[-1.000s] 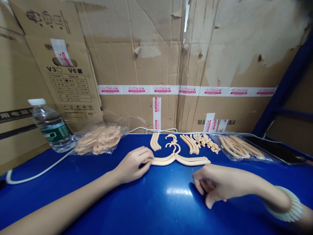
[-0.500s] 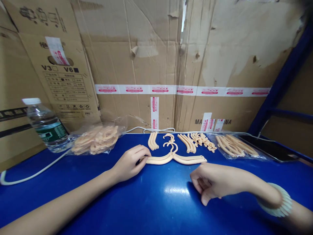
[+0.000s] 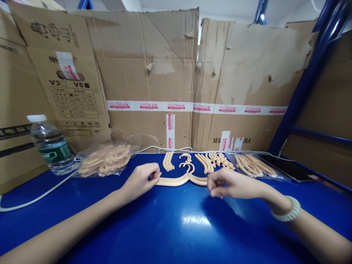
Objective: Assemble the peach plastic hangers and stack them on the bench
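The hanger (image 3: 176, 181) lies flat on the blue surface (image 3: 176, 227), its left tip pinched in the curled fingers of the left hand (image 3: 140, 180), while the right hand (image 3: 232, 184) curls over its right end, grip hidden.

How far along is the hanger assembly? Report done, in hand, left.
Done: one peach hanger lies joined, hook and both arms. In hand: left hand pinches its left end; right hand covers its right end. Left: loose arm pieces, hooks and bags of parts behind it.
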Tool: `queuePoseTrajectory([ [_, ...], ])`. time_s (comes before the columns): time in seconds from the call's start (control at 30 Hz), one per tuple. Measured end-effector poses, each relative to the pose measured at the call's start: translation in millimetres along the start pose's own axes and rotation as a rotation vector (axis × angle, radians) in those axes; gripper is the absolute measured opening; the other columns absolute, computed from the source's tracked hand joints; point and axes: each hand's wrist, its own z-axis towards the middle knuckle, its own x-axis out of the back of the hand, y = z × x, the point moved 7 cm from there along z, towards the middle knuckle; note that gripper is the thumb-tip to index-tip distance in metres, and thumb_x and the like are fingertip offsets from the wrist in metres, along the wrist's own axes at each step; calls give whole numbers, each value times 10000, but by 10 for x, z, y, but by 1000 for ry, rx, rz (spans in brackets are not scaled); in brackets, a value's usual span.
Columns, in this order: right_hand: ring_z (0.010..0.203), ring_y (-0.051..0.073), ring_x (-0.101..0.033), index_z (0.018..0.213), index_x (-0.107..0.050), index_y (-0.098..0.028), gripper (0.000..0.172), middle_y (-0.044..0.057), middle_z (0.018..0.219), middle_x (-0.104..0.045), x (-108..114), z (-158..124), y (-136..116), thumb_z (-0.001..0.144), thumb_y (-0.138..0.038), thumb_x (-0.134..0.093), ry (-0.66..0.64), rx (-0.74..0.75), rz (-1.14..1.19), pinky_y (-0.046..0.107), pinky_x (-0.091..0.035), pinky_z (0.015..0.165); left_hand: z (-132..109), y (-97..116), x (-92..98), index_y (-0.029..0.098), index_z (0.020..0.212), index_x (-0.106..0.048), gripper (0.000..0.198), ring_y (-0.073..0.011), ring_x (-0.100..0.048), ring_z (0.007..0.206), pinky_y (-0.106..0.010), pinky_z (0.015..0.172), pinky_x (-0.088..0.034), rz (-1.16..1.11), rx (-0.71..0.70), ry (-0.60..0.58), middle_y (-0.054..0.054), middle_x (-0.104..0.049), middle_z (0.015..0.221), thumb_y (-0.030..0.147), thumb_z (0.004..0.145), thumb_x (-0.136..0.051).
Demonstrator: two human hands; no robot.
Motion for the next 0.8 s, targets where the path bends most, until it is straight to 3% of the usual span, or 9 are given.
queuePoseTrajectory([
  [0.2, 653, 143, -624, 829, -612, -154, 210, 31, 720, -648, 313, 135, -15, 888, -339, -532, 250, 65, -137, 236, -490, 587, 109, 46, 163, 188, 724, -465, 198, -135, -502, 638, -240, 613, -385, 21, -20, 10, 19, -520, 699, 193, 911, -529],
  [0.33, 676, 152, -660, 845, -645, -151, 169, 41, 736, -699, 451, 342, 7, 895, -256, -522, 293, 51, -275, 235, -489, 617, 165, 53, 180, 186, 821, -538, 104, -154, -581, 728, -253, 680, -442, 26, -33, -44, -2, -608, 783, 189, 925, -526],
  [0.5, 759, 223, -660, 711, -673, -151, 142, 82, 751, -699, 580, 631, 119, 828, -229, -662, 351, 6, -537, 292, -456, 686, 244, -9, 57, 197, 940, -599, 111, -187, -640, 882, -301, 795, -487, 51, -56, -154, -38, -677, 935, 154, 921, -498],
  [0.6, 938, 270, -642, 812, -711, -155, 52, 119, 918, -708, 588, 804, 201, 778, -122, -689, 323, 13, -647, 315, -444, 775, 288, -122, -44, 197, 956, -614, 134, -206, -645, 920, -321, 819, -493, 77, -53, -213, -50, -683, 966, 131, 881, -525],
  [0.73, 1042, 257, -615, 1054, -700, -184, 355, 104, 1084, -695, 535, 1015, 308, 737, -25, -688, 219, 56, -680, 309, -444, 847, 320, -311, -172, 179, 1043, -614, 228, -239, -643, 972, -359, 849, -496, 99, -36, -278, -79, -685, 1025, 110, 828, -580],
  [0.8, 1066, 251, -606, 1112, -678, -176, 405, 106, 1136, -676, 513, 1104, 351, 735, -30, -708, 177, 79, -666, 321, -452, 880, 323, -372, -226, 180, 1047, -617, 251, -244, -637, 996, -366, 867, -492, 97, -36, -308, -80, -685, 1042, 101, 809, -608],
])
